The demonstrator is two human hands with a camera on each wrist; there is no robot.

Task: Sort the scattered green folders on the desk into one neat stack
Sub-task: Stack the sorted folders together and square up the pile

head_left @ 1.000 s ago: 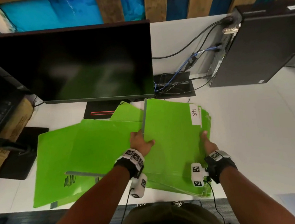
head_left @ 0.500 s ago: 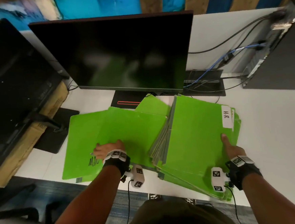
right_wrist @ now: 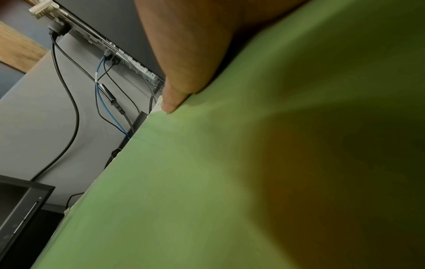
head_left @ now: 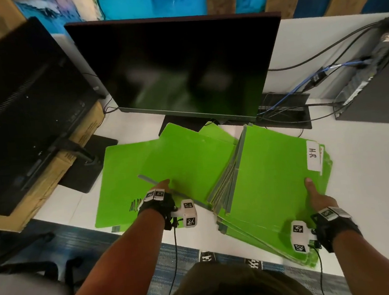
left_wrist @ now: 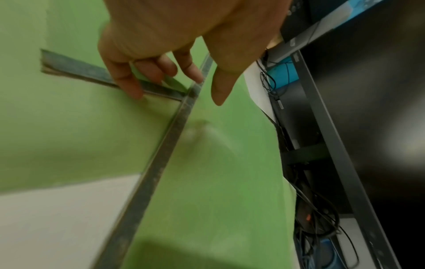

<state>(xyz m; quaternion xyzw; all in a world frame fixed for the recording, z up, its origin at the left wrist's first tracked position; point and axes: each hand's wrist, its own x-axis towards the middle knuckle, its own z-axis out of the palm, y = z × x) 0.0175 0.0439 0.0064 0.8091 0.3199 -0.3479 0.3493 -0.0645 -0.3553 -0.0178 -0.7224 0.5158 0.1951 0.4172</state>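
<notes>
Folders in green cover the near half of the white desk (head_left: pixel 364 157). The stack (head_left: pixel 273 183), topped by a folder with a white "H.R" label (head_left: pixel 313 159), lies at about 2 o'clock from the person's body, its grey spines fanned along its left edge. The right hand (head_left: pixel 318 198) rests at the stack's 4 o'clock corner, thumb straight and flat on the top cover; the other fingers are hidden under the edge. The loose folders (head_left: pixel 167 168) overlap one another at 10 to 11 o'clock, just beside the stack. The left hand (head_left: pixel 161 187) sits on their near edge at a grey spine (head_left: pixel 149 180).

Only the left wrist view shows that hand's (left_wrist: pixel 174 45) fingers (left_wrist: pixel 128 85) curled down onto the grey spine (left_wrist: pixel 92 71), thumb apart, where one spine crosses another. From the right wrist, the thumb (right_wrist: pixel 174 98) presses the green cover (right_wrist: pixel 207 182) near its label edge, with cables (right_wrist: pixel 103 94) and a monitor (head_left: pixel 183 71) behind.

Compared with half a second ago, the left hand has shifted right from the scribbled folder (head_left: pixel 114 200) toward the upper loose folder's spine; the right hand has stayed on the stack.
</notes>
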